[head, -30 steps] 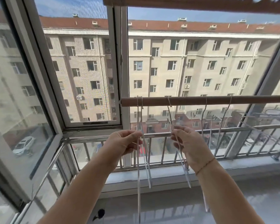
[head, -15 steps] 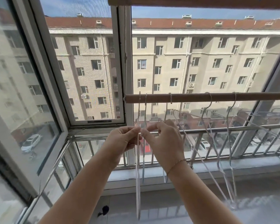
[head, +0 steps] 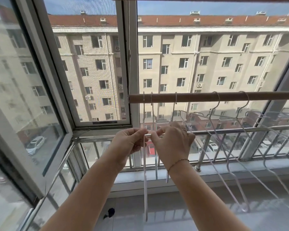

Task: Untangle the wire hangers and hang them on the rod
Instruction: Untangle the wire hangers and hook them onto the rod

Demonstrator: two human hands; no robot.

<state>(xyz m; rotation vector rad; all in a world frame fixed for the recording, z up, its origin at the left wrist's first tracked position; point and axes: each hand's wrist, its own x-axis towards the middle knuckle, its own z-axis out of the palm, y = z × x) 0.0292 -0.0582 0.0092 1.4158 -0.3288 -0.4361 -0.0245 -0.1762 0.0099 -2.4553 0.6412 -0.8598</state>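
I am holding both hands up just below the brown wooden rod (head: pixel 223 97), which is running level across the window above my grip. My left hand (head: pixel 129 142) is pinching the thin white wire of the leftmost hanger (head: pixel 145 180) between thumb and forefinger, and that wire is hanging straight down from the pinch, past my wrist, towards the floor. My right hand (head: pixel 173 144) is pressed close beside it, the fingertips of the two hands nearly touching, and its thumb and forefinger are closing on a wire of the neighbouring white hanger (head: pixel 156 165); I cannot tell exactly which strand it is gripping. Directly above my grip three wire hooks are sitting over the left end of the rod. Off to the right of my right hand, two more pale wire hangers (head: pixel 230 164) are hooked on the rod and slanting down and away, their long wires crossing one another. Beyond my grip the metal balcony railing (head: pixel 240 129) is running across, with a beige apartment building (head: pixel 190 60) behind it.
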